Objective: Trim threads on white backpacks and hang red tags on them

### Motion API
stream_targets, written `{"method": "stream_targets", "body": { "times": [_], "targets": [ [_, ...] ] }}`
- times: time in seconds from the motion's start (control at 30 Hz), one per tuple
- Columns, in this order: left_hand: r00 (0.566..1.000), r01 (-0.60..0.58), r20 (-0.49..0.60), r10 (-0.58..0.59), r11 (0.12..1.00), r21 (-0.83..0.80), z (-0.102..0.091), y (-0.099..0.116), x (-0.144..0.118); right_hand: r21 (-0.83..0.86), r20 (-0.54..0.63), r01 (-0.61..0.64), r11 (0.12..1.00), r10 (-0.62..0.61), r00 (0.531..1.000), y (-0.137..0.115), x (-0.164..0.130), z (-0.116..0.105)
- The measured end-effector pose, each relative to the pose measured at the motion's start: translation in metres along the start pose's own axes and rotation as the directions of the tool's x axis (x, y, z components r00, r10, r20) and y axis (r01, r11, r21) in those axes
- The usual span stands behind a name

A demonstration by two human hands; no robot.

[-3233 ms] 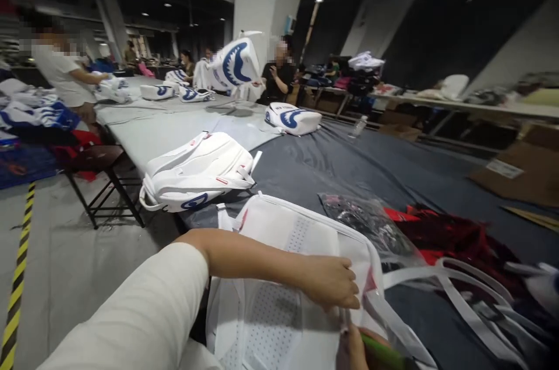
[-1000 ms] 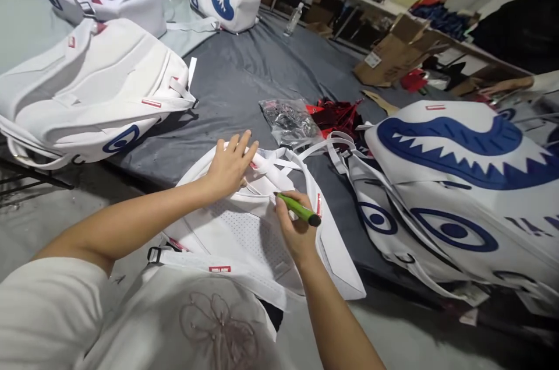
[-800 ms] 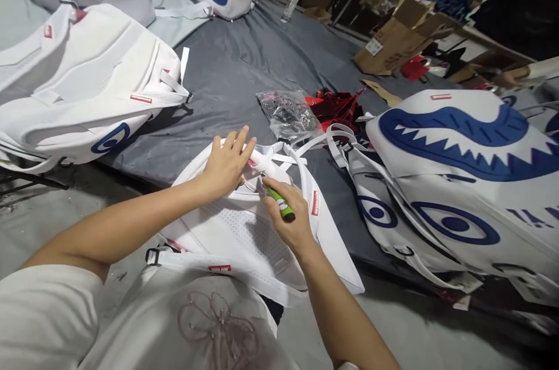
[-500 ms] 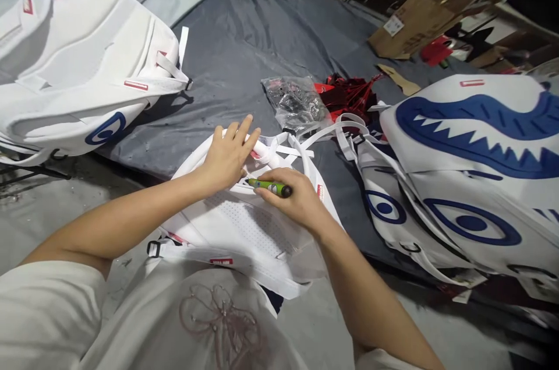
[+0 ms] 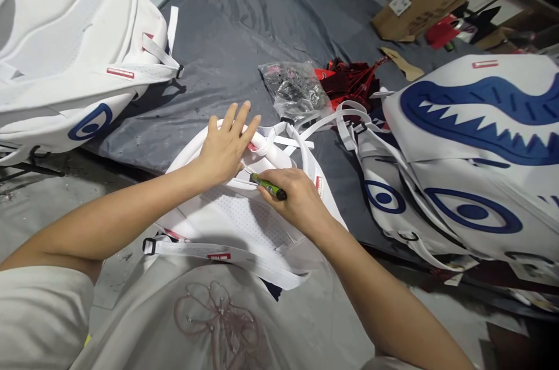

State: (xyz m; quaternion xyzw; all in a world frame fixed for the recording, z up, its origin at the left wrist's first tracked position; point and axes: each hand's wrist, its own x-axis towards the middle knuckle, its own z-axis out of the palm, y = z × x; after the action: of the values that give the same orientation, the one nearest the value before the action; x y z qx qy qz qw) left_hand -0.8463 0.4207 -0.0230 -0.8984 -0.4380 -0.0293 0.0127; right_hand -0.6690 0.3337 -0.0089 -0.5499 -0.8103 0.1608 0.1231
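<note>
A white backpack (image 5: 244,212) lies in front of me at the table edge, its padded back panel and straps facing up. My left hand (image 5: 225,151) rests on the upper part of it, fingers spread and thumb pointing to the right. In my right hand (image 5: 292,192) is a green pen (image 5: 267,185) with a black end. Its tip points up and left at the white fabric close to my left thumb; whether it touches I cannot tell. The backpack's straps loop to the right of the pen.
Another white backpack (image 5: 91,55) lies at the left. A white backpack with a blue shark mouth (image 5: 480,125) and eyes stands at the right. Behind my hands are a clear plastic bag (image 5: 297,90) and dark red tags (image 5: 353,84). A cardboard box (image 5: 419,0) sits further back.
The view has tipped down and shifted slightly. The pen now slants more steeply, its tip a little further right of my left thumb. My left hand stays spread on the backpack.
</note>
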Motion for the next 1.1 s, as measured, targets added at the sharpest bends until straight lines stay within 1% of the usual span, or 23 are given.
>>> {"method": "stream_targets", "body": {
  "times": [0.1,0.17,0.37,0.47,0.57,0.63,0.73,0.83,0.9,1.0,1.1],
  "targets": [
    [0.994,-0.105,-0.042,0.105,0.994,0.009,0.003,-0.001,0.002,0.004,-0.021,-0.010,1.000,0.010,1.000,0.004,-0.001,0.003],
    [0.989,-0.141,-0.043,0.141,0.990,0.002,0.004,-0.001,0.004,0.015,-0.044,-0.020,1.000,0.021,0.999,0.005,-0.001,0.004],
    [0.987,-0.143,-0.070,0.142,0.990,-0.018,0.008,-0.001,0.005,0.049,-0.133,-0.008,0.999,0.015,0.991,0.005,-0.003,0.008],
    [0.989,-0.127,-0.071,0.126,0.992,-0.011,0.009,-0.001,0.004,0.059,-0.157,-0.010,0.998,0.019,0.987,0.005,-0.004,0.010],
    [0.992,-0.115,-0.045,0.116,0.993,0.015,0.005,-0.001,0.005,0.093,-0.152,-0.010,0.996,0.024,0.988,0.003,-0.002,0.011],
    [0.993,-0.122,-0.002,0.122,0.992,0.034,0.000,-0.003,0.007,0.103,-0.139,-0.013,0.995,0.027,0.990,0.001,0.000,0.011],
    [0.986,-0.153,0.074,0.150,0.988,0.035,-0.007,-0.008,0.010,0.077,-0.136,-0.020,0.997,0.030,0.990,-0.002,0.003,0.010],
    [0.981,-0.171,0.098,0.169,0.985,0.018,-0.010,-0.011,0.010,0.064,-0.149,-0.016,0.998,0.026,0.988,-0.005,0.006,0.011],
    [0.985,-0.156,0.074,0.155,0.988,0.002,-0.009,-0.011,0.008,0.058,-0.151,-0.016,0.998,0.025,0.988,-0.008,0.007,0.012],
    [0.995,-0.084,0.042,0.085,0.996,-0.021,-0.008,-0.007,0.004,0.015,-0.157,-0.045,0.999,0.047,0.987,-0.012,0.007,0.015],
    [0.997,-0.035,0.067,0.038,0.999,-0.036,-0.010,-0.004,0.002,0.026,-0.147,-0.053,0.998,0.057,0.988,-0.015,0.007,0.015]
  ]
}}
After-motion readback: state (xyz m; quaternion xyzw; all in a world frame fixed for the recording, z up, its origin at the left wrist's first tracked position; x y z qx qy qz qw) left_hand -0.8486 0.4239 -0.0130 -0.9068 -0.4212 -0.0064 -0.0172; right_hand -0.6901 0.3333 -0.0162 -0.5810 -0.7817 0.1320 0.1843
